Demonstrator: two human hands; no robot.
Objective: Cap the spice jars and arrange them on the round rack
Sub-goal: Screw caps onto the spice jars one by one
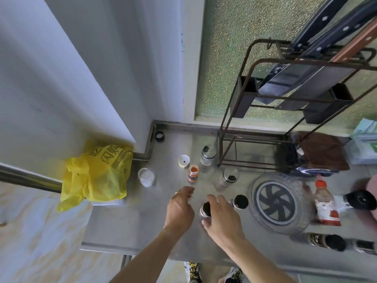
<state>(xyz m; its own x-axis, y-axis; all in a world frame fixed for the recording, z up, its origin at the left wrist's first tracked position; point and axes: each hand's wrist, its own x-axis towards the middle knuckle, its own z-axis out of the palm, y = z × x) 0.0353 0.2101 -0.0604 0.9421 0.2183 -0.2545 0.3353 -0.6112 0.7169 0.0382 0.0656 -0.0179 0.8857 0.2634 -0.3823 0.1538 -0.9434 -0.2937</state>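
Steel counter (pixel 126 221), brushed and smooth. The right hand (pixel 222 219) is curled around a small open glass jar (pixel 205 209) with dark contents, gripping it near the counter's middle. The left hand (pixel 179 209) hovers just left of it, fingers loosely curled; whether they pinch anything cannot be told.

Just right of the held jar stands a black-topped jar (pixel 240 202). Farther back: an uncapped orange spice jar (pixel 193 173), a white round cap (pixel 183 160) with a centre hole, a steel shaker (pixel 208 155) with a perforated top, and a second metal-collared jar (pixel 228 177). A black ring cap (pixel 159 136) lies at the far wall. A white lidded tub (pixel 146 177) sits left, beside a crinkled yellow plastic bag (pixel 95 172).

The round rack (pixel 279 203), clear plastic with a spoked grey hub, lies right, holding no jars. A red-capped bottle (pixel 325 203) lies beyond it, blurred. A rusted wire rack (pixel 285 103) stands far right.
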